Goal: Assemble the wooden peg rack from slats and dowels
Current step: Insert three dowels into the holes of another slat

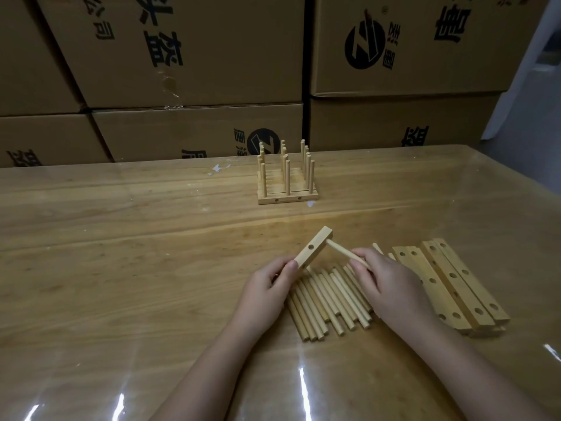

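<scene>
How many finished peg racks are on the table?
1. The finished peg rack stands at the far side of the table, before the cardboard boxes. The left hand grips only a loose slat, the right hand pinches a dowel against it. No other rack shows.

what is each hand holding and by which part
The left hand grips a slat by its near end. The right hand pinches a dowel around its near half, the far tip meeting the slat's side.

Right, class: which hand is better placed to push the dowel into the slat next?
Probably the right hand: it pinches the dowel, whose tip meets the slat that the left hand steadies.
</scene>
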